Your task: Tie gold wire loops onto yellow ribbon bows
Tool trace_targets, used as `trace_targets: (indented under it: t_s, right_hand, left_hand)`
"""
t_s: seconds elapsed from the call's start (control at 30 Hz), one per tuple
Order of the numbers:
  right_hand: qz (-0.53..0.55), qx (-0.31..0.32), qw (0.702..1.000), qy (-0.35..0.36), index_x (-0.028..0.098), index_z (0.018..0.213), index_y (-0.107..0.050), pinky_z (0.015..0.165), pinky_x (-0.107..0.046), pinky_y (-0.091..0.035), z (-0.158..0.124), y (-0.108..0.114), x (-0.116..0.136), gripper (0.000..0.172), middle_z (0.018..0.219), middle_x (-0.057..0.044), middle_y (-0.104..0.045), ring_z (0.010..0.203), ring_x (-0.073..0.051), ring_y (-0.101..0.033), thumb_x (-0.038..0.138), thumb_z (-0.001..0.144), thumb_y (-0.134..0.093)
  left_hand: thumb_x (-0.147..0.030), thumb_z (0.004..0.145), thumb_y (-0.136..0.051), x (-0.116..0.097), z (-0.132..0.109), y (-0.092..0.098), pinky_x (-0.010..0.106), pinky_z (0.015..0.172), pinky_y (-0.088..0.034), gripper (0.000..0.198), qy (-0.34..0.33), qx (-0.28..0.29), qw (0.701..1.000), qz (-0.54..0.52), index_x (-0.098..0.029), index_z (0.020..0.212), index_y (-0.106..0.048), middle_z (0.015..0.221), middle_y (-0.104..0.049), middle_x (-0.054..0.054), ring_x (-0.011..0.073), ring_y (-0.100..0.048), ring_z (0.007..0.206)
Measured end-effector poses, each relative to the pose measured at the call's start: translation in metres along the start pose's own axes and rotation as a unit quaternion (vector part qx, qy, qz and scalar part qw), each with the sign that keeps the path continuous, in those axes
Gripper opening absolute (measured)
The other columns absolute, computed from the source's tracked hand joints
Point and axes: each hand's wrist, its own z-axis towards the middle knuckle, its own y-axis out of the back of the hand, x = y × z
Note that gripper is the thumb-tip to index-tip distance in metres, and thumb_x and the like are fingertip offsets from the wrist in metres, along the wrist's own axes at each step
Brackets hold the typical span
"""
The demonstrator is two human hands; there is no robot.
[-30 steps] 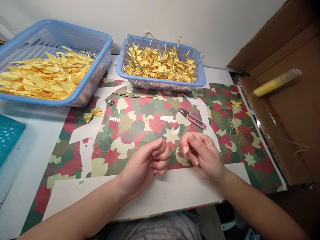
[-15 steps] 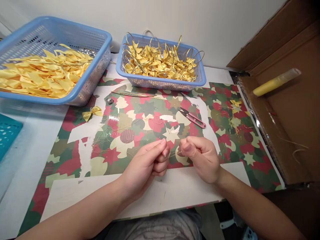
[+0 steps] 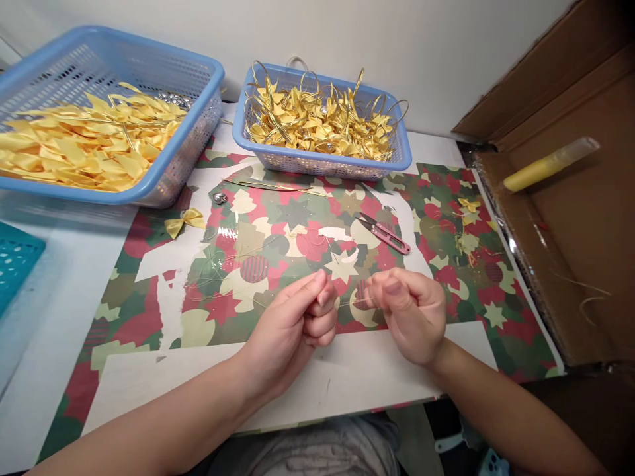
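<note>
You're pinching a thin gold thread (image 3: 348, 305) between the curled fingers of your left hand (image 3: 292, 324) and right hand (image 3: 411, 314), close together at the mat's (image 3: 446, 198) six o'clock, seemingly knotting it, which is calling for a firm, steady pinch, snips (image 3: 384, 235) lying at twelve.

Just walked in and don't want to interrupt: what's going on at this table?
A person's left hand and right hand are pinched close together over red-and-green star-patterned paper, apparently holding a thin gold thread between them. Pink thread snips lie untouched just beyond the right hand. At the back stand a large blue plastic basket of yellow ribbon bows and a smaller blue basket of bows with gold loops.
</note>
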Motion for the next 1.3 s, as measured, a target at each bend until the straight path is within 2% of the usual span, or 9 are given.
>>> trace_targets:
  t_s: [0.2, 0.3, 0.37, 0.53, 0.7, 0.8, 0.9, 1.17, 1.3]
  right_hand:
    - [0.094, 0.024, 0.995, -0.011, 0.018, 0.058, -0.032, 0.048, -0.024, -0.024, 0.013, 0.005, 0.008, 0.047, 0.056, 0.005, -0.026, 0.050, -0.008, -0.025, 0.037, 0.095, -0.054]
    - [0.156, 0.063, 0.985, -0.024, 0.018, 0.060, -0.033, 0.047, -0.024, -0.022, 0.017, 0.010, 0.012, 0.045, 0.057, 0.005, -0.025, 0.049, -0.008, -0.022, 0.038, 0.098, -0.048]
    - [0.177, 0.082, 0.981, -0.026, 0.018, 0.062, -0.033, 0.048, -0.024, -0.022, 0.017, 0.012, 0.014, 0.043, 0.058, 0.005, -0.025, 0.050, -0.008, -0.021, 0.037, 0.099, -0.045]
    - [0.186, 0.089, 0.978, -0.021, 0.018, 0.062, -0.034, 0.048, -0.025, -0.021, 0.014, 0.011, 0.014, 0.042, 0.058, 0.004, -0.026, 0.051, -0.008, -0.022, 0.036, 0.098, -0.046]
    - [0.143, 0.092, 0.985, -0.022, 0.018, 0.061, -0.039, 0.050, -0.025, -0.024, 0.014, 0.014, 0.016, 0.042, 0.057, 0.004, -0.032, 0.051, -0.008, -0.027, 0.036, 0.098, -0.047]
    - [0.157, 0.098, 0.983, -0.022, 0.018, 0.060, -0.037, 0.051, -0.025, -0.026, 0.016, 0.017, 0.020, 0.043, 0.055, 0.004, -0.034, 0.051, -0.009, -0.028, 0.034, 0.098, -0.046]
    - [0.184, 0.102, 0.977, -0.037, 0.018, 0.062, -0.034, 0.049, -0.024, -0.026, 0.018, 0.020, 0.023, 0.041, 0.057, 0.004, -0.033, 0.049, -0.008, -0.026, 0.035, 0.098, -0.046]
    - [-0.090, 0.008, 0.996, -0.009, 0.024, 0.097, -0.055, 0.052, -0.020, -0.034, 0.015, 0.018, 0.022, 0.004, 0.070, 0.004, -0.046, 0.060, -0.008, -0.042, 0.025, 0.094, -0.057]
    - [-0.189, 0.103, 0.976, 0.012, 0.021, 0.092, -0.058, 0.050, -0.021, -0.032, 0.017, 0.017, 0.024, 0.002, 0.059, 0.006, -0.039, 0.053, -0.008, -0.039, 0.022, 0.092, -0.056]
  left_hand:
    - [-0.033, 0.097, -0.050, -0.002, -0.001, -0.001, 0.018, 0.045, -0.026, 0.034, -0.057, 0.000, 0.998, -0.002, -0.016, 0.068, -0.049, 0.062, -0.033, -0.007, 0.0043, -0.019, 0.046]
    - [-0.035, 0.096, -0.050, -0.005, -0.002, 0.000, 0.019, 0.045, -0.024, 0.018, -0.103, -0.014, 0.991, 0.079, -0.022, 0.097, -0.062, 0.078, -0.049, -0.004, 0.0031, -0.023, 0.046]
    - [-0.036, 0.095, -0.053, -0.008, -0.003, 0.002, 0.020, 0.047, -0.025, 0.026, -0.118, -0.025, 0.976, 0.181, -0.027, 0.118, -0.059, 0.083, -0.052, -0.003, 0.0037, -0.026, 0.048]
    - [-0.031, 0.090, -0.058, -0.012, -0.005, 0.001, 0.023, 0.056, -0.032, 0.016, -0.135, -0.014, 0.853, 0.503, -0.018, 0.097, -0.063, 0.066, -0.038, -0.004, 0.0102, -0.039, 0.061]
    - [-0.029, 0.093, -0.048, -0.019, -0.007, -0.003, 0.026, 0.053, -0.029, 0.026, -0.154, 0.017, 0.757, 0.634, -0.017, 0.071, -0.056, 0.061, -0.042, -0.003, 0.0110, -0.038, 0.058]
    - [-0.026, 0.093, -0.046, -0.021, -0.008, -0.001, 0.027, 0.055, -0.029, 0.031, -0.158, 0.022, 0.757, 0.634, -0.017, 0.064, -0.048, 0.061, -0.042, -0.003, 0.0112, -0.038, 0.059]
    - [-0.025, 0.093, -0.044, -0.020, -0.008, 0.002, 0.026, 0.056, -0.029, 0.032, -0.168, 0.036, 0.791, 0.588, -0.017, 0.063, -0.044, 0.066, -0.042, -0.002, 0.0114, -0.040, 0.063]
    - [-0.028, 0.096, -0.042, -0.016, -0.008, 0.007, 0.028, 0.057, -0.027, 0.041, -0.229, 0.038, 0.819, 0.525, -0.017, 0.058, -0.033, 0.065, -0.033, -0.002, 0.0123, -0.035, 0.064]
    - [-0.028, 0.096, -0.044, -0.016, -0.009, 0.007, 0.028, 0.058, -0.027, 0.040, -0.238, 0.036, 0.815, 0.527, -0.017, 0.058, -0.038, 0.066, -0.035, -0.002, 0.0126, -0.036, 0.064]
